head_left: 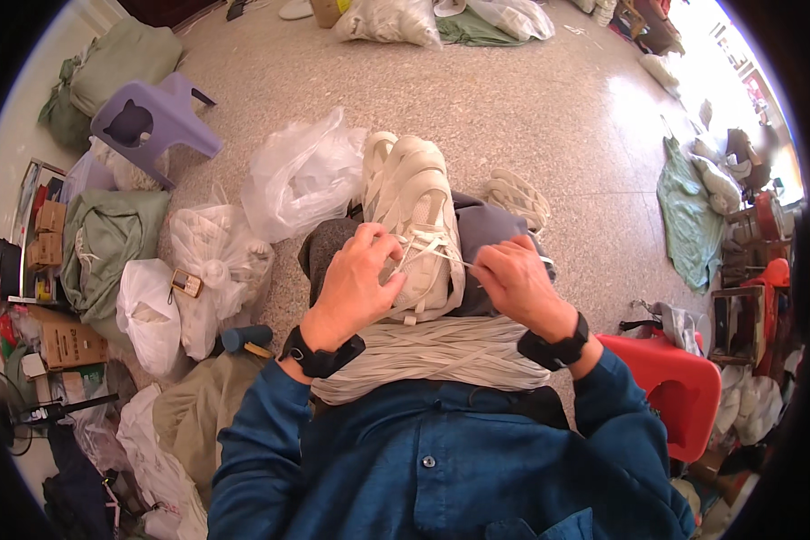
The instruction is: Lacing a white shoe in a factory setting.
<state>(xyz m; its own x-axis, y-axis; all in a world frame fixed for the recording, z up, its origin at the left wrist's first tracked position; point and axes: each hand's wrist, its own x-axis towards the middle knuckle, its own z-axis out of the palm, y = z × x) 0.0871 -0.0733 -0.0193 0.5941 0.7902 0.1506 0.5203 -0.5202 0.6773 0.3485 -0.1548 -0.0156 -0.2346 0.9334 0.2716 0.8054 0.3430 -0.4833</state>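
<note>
A cream sneaker rests on my lap with its toe pointing away from me. Pale laces cross over its upper near the tongue. My left hand is at the shoe's left side, its thumb and fingers pinching a shoelace. On the other side my right hand is closed on a lace end stretched tight from the shoe. Close against my waist, across my lap, lies a thick bundle of pale laces. Part of a second shoe shows behind the first one's left side.
Another cream shoe lies on the floor beyond my right knee. Crumpled clear plastic bags and filled white bags sit to the left. A purple stool lies tipped at the far left; a red stool stands at my right.
</note>
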